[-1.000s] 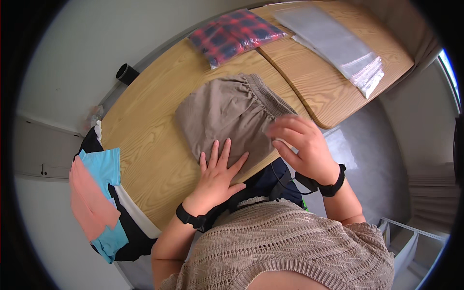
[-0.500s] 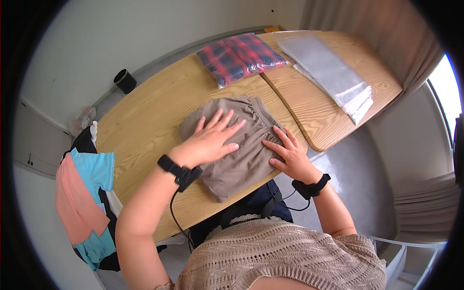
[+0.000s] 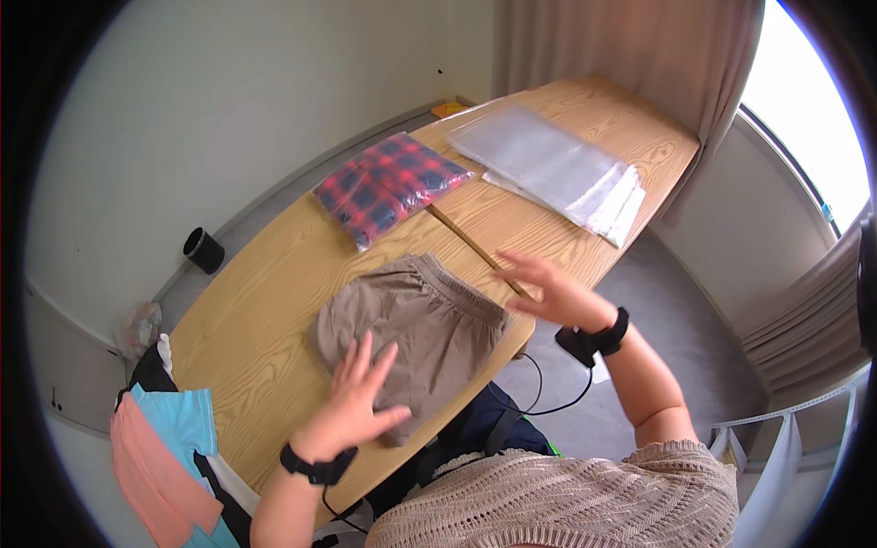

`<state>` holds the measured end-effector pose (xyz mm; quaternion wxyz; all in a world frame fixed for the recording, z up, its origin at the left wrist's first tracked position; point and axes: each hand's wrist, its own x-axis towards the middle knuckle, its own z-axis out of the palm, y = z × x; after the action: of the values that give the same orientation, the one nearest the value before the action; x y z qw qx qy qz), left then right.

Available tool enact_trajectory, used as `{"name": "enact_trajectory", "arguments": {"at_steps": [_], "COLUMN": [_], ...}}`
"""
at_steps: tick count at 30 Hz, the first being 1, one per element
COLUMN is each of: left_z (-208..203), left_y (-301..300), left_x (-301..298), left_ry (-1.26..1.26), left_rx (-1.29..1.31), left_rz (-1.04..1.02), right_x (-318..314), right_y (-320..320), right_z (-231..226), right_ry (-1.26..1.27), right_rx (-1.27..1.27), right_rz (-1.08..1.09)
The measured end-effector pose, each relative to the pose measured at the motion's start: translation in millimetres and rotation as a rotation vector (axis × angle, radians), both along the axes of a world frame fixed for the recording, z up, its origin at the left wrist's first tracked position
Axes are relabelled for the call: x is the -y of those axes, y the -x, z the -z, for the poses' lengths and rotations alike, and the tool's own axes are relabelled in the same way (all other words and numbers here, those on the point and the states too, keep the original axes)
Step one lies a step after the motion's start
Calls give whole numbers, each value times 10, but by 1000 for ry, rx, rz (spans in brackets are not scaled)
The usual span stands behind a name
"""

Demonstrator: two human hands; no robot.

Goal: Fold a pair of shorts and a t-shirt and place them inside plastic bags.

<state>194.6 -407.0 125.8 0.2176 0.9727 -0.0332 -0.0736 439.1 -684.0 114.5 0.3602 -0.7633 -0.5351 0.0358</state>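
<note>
Brown shorts (image 3: pixel 416 324) with a gathered elastic waistband lie spread on the wooden table (image 3: pixel 247 338), the waistband toward the upper right. My left hand (image 3: pixel 352 402) has its fingers spread over the lower left part of the shorts; whether it touches the cloth I cannot tell. Beyond the waistband, above the table's right edge, my right hand (image 3: pixel 548 288) is held off the shorts with loose, parted fingers. Neither hand holds anything. Black bands with small boxes and cables sit on both wrists.
Behind the shorts lies a red and navy plaid garment in a clear bag (image 3: pixel 388 187). Clear plastic bags (image 3: pixel 548 164) are stacked to its right. Pink and blue clothes (image 3: pixel 160 457) hang at the table's left end. A black bin (image 3: pixel 204 250) stands on the floor by the wall.
My right hand has lifted off the waistband and moved away to the right. My left hand has slid toward the shorts' near left side. The view has tilted up.
</note>
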Motion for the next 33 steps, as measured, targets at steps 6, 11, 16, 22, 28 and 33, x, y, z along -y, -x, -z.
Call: {"name": "enact_trajectory", "arguments": {"at_steps": [6, 11, 16, 22, 28, 33], "left_z": [252, 204, 190, 90, -11, -168], "left_y": [536, 413, 182, 62, 135, 95], "left_x": [317, 405, 136, 49, -96, 97], "left_ry": [-65, -288, -296, -151, 193, 844], "left_rx": [-23, -134, -170, -201, 11, 361], "left_rz": [35, -66, -146, -161, -228, -258], "right_x": [65, -115, -281, -94, -454, -873], "right_y": [-1386, -1781, -1887, -1908, -842, 353], "right_z": [-84, 116, 161, 74, -562, -747], "right_ry": [279, 571, 613, 29, -189, -79], "right_rx": [154, 320, 329, -64, -434, -641], "right_rz": [617, 734, 869, 884, 319, -287]}}
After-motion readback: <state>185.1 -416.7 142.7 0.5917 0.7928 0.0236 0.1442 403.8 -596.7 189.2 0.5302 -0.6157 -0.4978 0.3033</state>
